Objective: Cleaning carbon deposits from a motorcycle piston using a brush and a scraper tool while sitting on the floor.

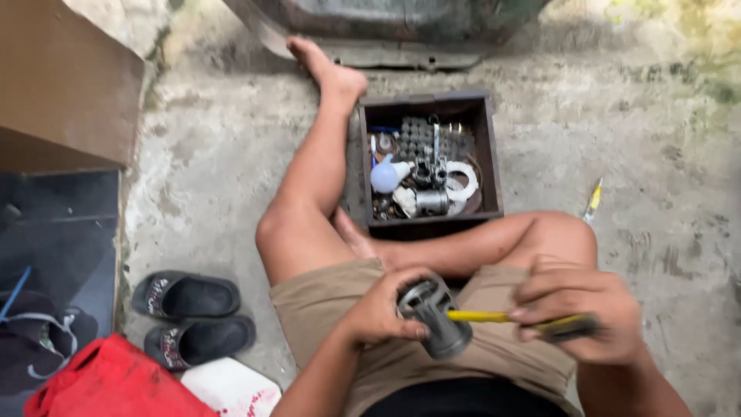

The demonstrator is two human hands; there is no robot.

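Over the lap, the left hand [378, 313] wraps around a grey metal cylinder [436, 316], fingers clenched on its side, thumb near the open ribbed end facing up-left. Cylinder tilts, lower end pointing down-right toward the shorts [324, 297]. Right hand [575, 313] is just right of the cylinder, closed on the dark handle of a screwdriver [509, 318]; the yellow shaft part runs left from the fist and its tip meets the cylinder's side. Exact contact point is blurred, cannot tell if it enters a hole.

Beyond the two hands, past the crossed legs, sits a dark wooden box [486, 139] on the concrete floor [216, 154]. Inside the box: a white light bulb [386, 176], a white ring [463, 179], grey metal fittings and a block of small sockets, all jumbled. One bare foot [328, 69] stretches far ahead of the grip, left of the box.

Right of the right hand, well apart, a small yellow tool [593, 199] lies on the floor. Left of the left hand, well apart, a pair of black sandals [193, 313] lies side by side. Further left and nearer, a red bag [108, 382]. Brown cardboard [62, 77] in the far left corner.
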